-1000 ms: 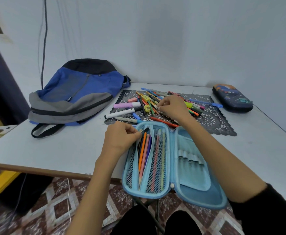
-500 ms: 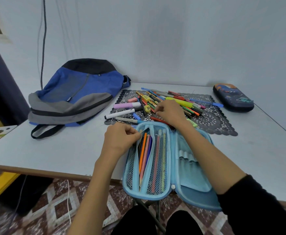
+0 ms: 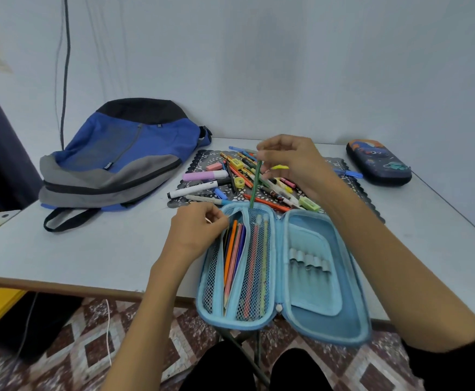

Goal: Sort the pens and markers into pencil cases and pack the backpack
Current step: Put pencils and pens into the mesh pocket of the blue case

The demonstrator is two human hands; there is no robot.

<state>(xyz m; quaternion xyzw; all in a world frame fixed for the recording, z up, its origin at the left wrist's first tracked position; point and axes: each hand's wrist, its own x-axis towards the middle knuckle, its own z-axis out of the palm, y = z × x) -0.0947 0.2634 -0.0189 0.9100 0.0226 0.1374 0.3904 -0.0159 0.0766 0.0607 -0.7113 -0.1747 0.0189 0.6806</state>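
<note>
Green pencil (image 3: pixel 255 183) – where is it sitting, and what's holding it? (dev)

I'm seeing it hanging nearly upright over the open blue pencil case (image 3: pixel 326 280). Its lower tip is touching the far end of the mesh side. I can't tell which pocket it's aiming at. The right hand (image 3: pixel 295 162) grip is pinching the top end. (ops)

Left side? (dev)

The left hand (image 3: pixel 196 232) grip is clamping the edge of the left mesh pocket (image 3: pixel 213 266) and pulling it open. Several pencils are already lying inside. (ops)

How is it handling? (dev)

I'm judging it light, stiff, thin and smooth. With the pinch at the very end it's probably pivoting freely, so I'm expecting a hold nearer the middle to steer better. The mesh is soft and I'm expecting it to snag the tip. The case is overhanging the near edge of the tabletop (image 3: pixel 89 255), so I'm treating any hard downward push as a tipping risk. (ops)

Rest of the job? (dev)

The pile of pens (image 3: pixel 275 190) is waiting on the mat (image 3: pixel 202 158). The backpack (image 3: pixel 123 153) is lying at the left. (ops)
</note>
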